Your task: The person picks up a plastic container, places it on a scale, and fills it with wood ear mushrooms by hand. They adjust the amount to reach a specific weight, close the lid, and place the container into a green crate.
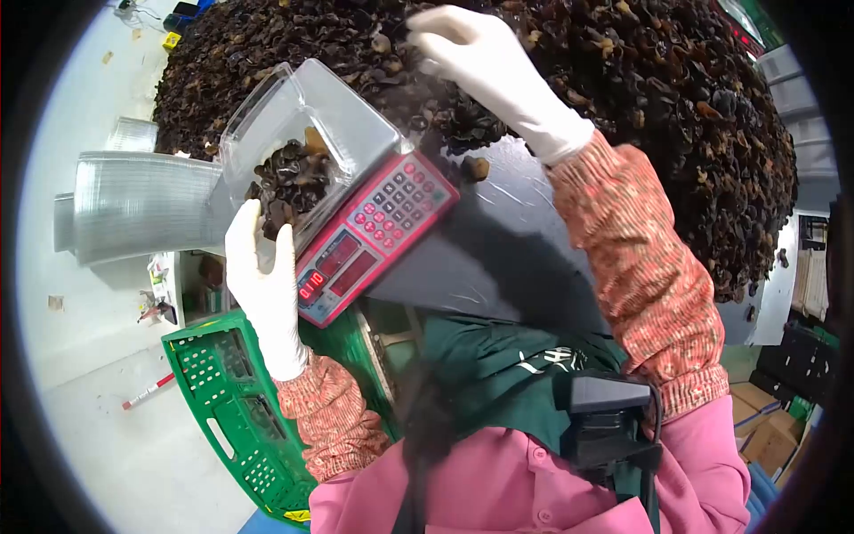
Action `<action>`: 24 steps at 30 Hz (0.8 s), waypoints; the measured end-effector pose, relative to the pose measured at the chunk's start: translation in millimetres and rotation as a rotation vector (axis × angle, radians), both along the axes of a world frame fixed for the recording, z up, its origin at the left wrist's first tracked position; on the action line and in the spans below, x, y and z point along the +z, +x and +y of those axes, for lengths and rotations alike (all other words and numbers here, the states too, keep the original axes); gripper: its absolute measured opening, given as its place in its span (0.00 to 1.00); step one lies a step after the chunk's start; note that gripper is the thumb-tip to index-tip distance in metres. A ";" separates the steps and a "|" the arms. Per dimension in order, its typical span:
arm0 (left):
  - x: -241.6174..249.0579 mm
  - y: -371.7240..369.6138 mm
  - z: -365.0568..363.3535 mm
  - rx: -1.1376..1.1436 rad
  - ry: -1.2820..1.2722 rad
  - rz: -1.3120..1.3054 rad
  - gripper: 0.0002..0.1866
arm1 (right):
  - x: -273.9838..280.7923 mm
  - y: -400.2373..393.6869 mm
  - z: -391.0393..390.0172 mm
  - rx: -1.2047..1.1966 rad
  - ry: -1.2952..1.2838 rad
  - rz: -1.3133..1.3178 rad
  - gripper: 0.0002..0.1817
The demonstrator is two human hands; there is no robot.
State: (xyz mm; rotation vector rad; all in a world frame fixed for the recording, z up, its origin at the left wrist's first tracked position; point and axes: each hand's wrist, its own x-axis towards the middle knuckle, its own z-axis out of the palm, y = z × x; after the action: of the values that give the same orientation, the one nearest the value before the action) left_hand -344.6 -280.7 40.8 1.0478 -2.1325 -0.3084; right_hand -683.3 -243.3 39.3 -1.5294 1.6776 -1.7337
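Steadying a clear tub [302, 133] on the scale [374, 236], left hand [262, 267] fingers flat against its near wall. Right hand [485, 67], beyond the scale, curls loosely into the fungus pile [623, 80]. Dried pieces look light, brittle; tub thin, flexible, best gripped by rim.

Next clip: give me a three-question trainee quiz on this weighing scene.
1. True or false: the clear box sits on the scale.
2. Which hand reaches into the mushroom pile? A left B right
3. What colour is the crate?
Key: 1 true. 2 B; the right hand is at the pile, the left hand at the box. 3 green.
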 end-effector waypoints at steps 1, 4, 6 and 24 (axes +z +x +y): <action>6.4 -5.7 -2.9 -0.031 -0.056 -0.033 0.23 | -10.9 -9.5 11.8 -0.010 0.088 -0.035 0.17; 25.1 -43.2 -9.3 -0.133 -0.164 -0.081 0.16 | -42.3 -12.1 51.4 0.057 0.274 -0.207 0.14; 42.0 -80.0 7.4 -0.195 -0.015 -0.006 0.14 | -70.5 -3.4 77.2 0.016 0.273 -0.186 0.14; -85.9 -153.6 138.3 -0.605 0.231 -0.264 0.49 | -24.4 -150.6 200.9 -1.203 0.322 1.050 0.24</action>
State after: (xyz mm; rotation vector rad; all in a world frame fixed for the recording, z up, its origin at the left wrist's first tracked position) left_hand -498.3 -142.4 -45.1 0.5552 -2.6750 -0.7500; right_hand -833.9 -42.4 14.9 -1.3834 3.7010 -0.6929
